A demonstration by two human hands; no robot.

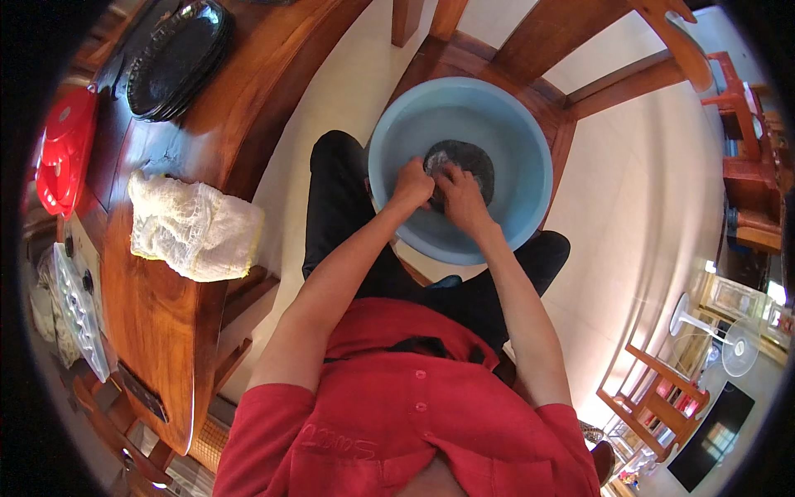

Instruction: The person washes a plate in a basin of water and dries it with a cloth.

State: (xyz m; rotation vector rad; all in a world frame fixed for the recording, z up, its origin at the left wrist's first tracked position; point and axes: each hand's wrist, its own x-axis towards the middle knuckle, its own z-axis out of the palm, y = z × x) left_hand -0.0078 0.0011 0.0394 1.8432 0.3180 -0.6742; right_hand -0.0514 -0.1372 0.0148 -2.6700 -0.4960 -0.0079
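Note:
A light blue plastic basin (515, 230) with water in it stands on a wooden chair in front of me, between my knees. Inside lies a dark, rounded piece (475, 161), its material unclear. My left hand (413, 184) is at its left edge, with fingers curled and fingertips partly hidden. Over its lower middle is my right hand (461, 196), fingers bent onto the dark piece. The two hands are close together inside the basin.
To the left, a wooden table (149, 317) holds a folded white mesh cloth (195, 227), stacked black oval trays (177, 62), and a red plastic container (65, 152). The wooden chair (559, 136) surrounds the basin's far side. A white fan (739, 348) stands far right.

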